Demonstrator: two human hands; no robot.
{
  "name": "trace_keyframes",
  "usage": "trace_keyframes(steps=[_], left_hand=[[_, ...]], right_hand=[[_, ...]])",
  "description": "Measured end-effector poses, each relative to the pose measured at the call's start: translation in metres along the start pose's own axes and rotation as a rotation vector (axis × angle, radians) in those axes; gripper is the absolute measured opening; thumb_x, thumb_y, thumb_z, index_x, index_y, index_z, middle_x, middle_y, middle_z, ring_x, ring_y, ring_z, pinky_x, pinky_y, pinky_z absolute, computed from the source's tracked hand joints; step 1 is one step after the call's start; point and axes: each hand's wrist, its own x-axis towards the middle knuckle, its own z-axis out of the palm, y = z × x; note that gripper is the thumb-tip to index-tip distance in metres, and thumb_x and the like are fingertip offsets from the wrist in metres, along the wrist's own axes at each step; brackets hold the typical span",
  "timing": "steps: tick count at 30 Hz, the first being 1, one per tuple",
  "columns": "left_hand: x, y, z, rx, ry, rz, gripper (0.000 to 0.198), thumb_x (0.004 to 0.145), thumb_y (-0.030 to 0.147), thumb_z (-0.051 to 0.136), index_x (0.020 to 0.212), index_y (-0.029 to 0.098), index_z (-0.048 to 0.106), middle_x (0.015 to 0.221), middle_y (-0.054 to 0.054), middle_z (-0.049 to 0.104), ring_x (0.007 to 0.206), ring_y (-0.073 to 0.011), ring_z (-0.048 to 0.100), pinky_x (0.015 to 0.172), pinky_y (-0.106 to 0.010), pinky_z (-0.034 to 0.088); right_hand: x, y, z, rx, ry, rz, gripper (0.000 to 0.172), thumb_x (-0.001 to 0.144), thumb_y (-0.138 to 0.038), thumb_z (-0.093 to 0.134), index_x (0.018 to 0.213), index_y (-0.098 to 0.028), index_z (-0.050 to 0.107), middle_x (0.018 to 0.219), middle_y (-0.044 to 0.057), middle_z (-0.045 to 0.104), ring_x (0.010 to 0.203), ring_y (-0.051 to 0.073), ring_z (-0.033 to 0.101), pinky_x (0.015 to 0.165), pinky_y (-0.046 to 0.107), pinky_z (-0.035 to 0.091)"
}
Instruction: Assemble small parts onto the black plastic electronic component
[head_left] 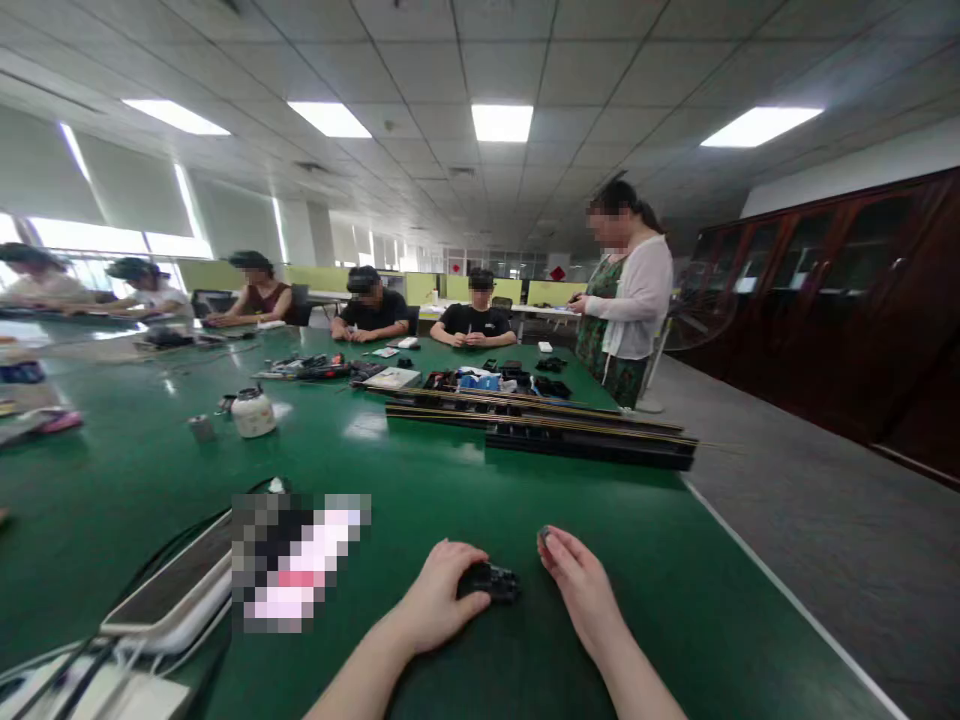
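My left hand (pixel 439 595) rests on the green table (pixel 420 480) with its fingers curled over a small black part (pixel 495 581). To the right of that part lies my right hand (pixel 581 590), fingers drawn together, with a tiny dark piece pinched at the fingertips (pixel 543 537). The two hands sit close on either side of the black part, near the table's front edge.
Long black rails (pixel 555 425) lie across the table's middle. A white pot (pixel 253 412) and a small can (pixel 201 428) stand at left. A phone on a white device (pixel 176 590) with cables is at front left. Several seated people and one standing person (pixel 626 300) are at the far end.
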Motion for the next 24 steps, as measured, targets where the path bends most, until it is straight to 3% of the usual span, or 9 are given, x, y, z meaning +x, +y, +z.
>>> trace_keyframes(steps=[11,24], left_hand=[[0.0015,-0.0024,0.002,-0.001,0.016,0.032,0.035,0.072,0.028,0.061,0.106,0.024,0.054,0.107,-0.003,0.058,0.103,-0.0214,0.048,0.1,-0.039,0.025],[0.0015,-0.0003,-0.0002,-0.001,0.003,0.009,0.035,0.07,0.026,0.062,0.104,0.024,0.055,0.105,-0.004,0.058,0.102,-0.0217,0.048,0.096,-0.037,0.029]], right_hand=[[-0.0034,-0.0014,-0.0024,-0.1,-0.008,-0.02,0.041,0.054,-0.042,0.077,0.086,-0.018,0.067,0.085,0.005,0.07,0.083,0.019,0.061,0.081,0.033,0.044],[0.0011,0.0049,-0.0055,-0.214,-0.029,-0.049,0.04,0.058,-0.043,0.074,0.089,-0.019,0.066,0.09,0.006,0.07,0.091,0.023,0.062,0.087,0.036,0.044]])
